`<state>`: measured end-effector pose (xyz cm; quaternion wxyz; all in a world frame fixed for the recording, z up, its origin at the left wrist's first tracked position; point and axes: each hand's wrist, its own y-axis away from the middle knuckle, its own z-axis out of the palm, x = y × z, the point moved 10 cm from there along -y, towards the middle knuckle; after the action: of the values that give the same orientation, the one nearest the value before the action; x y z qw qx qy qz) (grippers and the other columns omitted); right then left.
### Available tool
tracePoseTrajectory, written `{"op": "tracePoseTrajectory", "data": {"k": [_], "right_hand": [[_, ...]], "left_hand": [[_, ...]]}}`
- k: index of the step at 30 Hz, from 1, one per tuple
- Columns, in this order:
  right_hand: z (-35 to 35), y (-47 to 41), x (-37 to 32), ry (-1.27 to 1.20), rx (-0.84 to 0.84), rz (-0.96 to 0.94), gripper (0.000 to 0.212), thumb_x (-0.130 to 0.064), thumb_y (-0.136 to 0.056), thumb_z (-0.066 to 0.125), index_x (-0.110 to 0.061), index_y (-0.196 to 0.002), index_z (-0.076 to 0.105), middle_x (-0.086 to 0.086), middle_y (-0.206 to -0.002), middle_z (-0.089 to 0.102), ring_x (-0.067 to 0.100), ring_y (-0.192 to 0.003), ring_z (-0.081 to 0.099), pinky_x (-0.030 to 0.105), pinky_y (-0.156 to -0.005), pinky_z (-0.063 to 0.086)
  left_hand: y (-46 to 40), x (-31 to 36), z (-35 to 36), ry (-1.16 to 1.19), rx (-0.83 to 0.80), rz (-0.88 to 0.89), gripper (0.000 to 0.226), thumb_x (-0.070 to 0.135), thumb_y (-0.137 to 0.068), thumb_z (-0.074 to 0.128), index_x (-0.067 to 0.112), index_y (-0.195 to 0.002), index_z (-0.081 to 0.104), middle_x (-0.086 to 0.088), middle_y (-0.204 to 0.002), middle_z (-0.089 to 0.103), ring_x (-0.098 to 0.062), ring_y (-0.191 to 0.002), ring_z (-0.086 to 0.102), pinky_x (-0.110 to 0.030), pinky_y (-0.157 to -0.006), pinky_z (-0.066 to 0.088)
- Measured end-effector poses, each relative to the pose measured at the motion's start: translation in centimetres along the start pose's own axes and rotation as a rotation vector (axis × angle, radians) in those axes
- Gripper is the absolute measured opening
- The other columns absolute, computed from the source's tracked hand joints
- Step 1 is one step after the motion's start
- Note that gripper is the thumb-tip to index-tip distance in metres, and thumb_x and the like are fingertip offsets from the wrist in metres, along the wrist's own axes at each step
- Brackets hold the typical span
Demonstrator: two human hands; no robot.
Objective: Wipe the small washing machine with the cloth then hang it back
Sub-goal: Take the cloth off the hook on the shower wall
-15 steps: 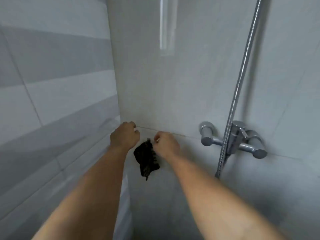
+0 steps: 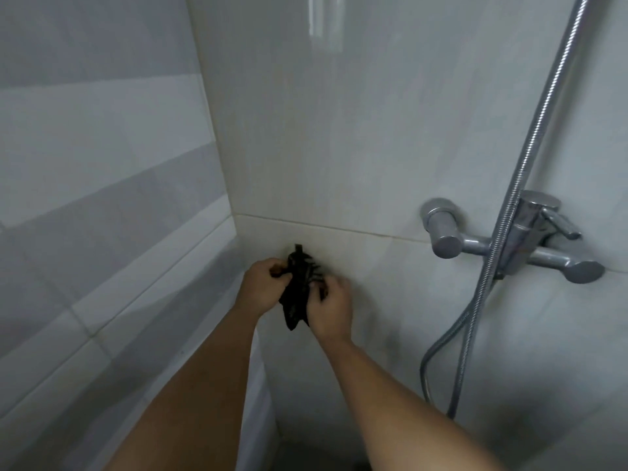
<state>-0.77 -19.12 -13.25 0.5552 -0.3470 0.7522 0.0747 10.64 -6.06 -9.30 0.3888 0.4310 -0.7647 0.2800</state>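
Note:
A small dark cloth hangs bunched against the tiled back wall near the corner, its top loop sticking up just above my hands. My left hand grips the cloth's left side. My right hand holds its right side, fingers curled into the fabric. The cloth's lower tip dangles between my wrists. Whatever holds the cloth to the wall is hidden behind it. The washing machine is not in view.
A chrome shower mixer tap juts from the wall at the right, with a metal hose running up and looping down beside it. Tiled walls meet in a corner just left of my hands.
Both hands have closed in on the cloth from either side and now grip it. The view has tilted slightly, so hands and cloth sit lower on the wall.

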Motion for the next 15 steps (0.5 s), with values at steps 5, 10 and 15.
{"op": "tracePoseTrajectory", "data": {"k": [5, 10, 15], "right_hand": [[-2.8, -0.9, -4.7, -0.309, -0.038, -0.027, 0.02, -0.012, -0.095, 0.05, -0.016, -0.075, 0.053, -0.007, -0.071, 0.055, 0.005, -0.067, 0.051, 0.024, -0.064, 0.042], [-4.8, -0.5, -4.4, -0.432, -0.237, 0.152, 0.024, -0.01, -0.094, 0.048, -0.014, -0.071, 0.046, 0.006, -0.07, 0.041, 0.012, -0.066, 0.041, 0.029, -0.058, 0.032], [-6.5, 2.6, 3.7, -0.34, -0.404, 0.409, 0.018, -0.032, -0.082, 0.056, -0.016, -0.073, 0.06, 0.009, -0.073, 0.058, 0.023, -0.07, 0.056, 0.031, -0.065, 0.041]], "left_hand": [[1.1, 0.9, -1.1, 0.15, -0.02, -0.083, 0.02, 0.015, -0.092, 0.066, 0.015, -0.109, 0.074, 0.0, -0.104, 0.071, -0.02, -0.102, 0.067, -0.031, -0.09, 0.054], [3.6, 2.5, -0.1, 0.246, -0.089, -0.055, 0.048, 0.018, -0.089, 0.069, 0.024, -0.136, 0.058, 0.001, -0.129, 0.059, -0.018, -0.117, 0.057, -0.029, -0.096, 0.048], [8.2, -1.2, 7.1, 0.248, -0.413, -0.177, 0.01, 0.024, -0.087, 0.069, 0.016, -0.092, 0.073, -0.005, -0.11, 0.072, -0.019, -0.109, 0.062, -0.032, -0.088, 0.042]]}}
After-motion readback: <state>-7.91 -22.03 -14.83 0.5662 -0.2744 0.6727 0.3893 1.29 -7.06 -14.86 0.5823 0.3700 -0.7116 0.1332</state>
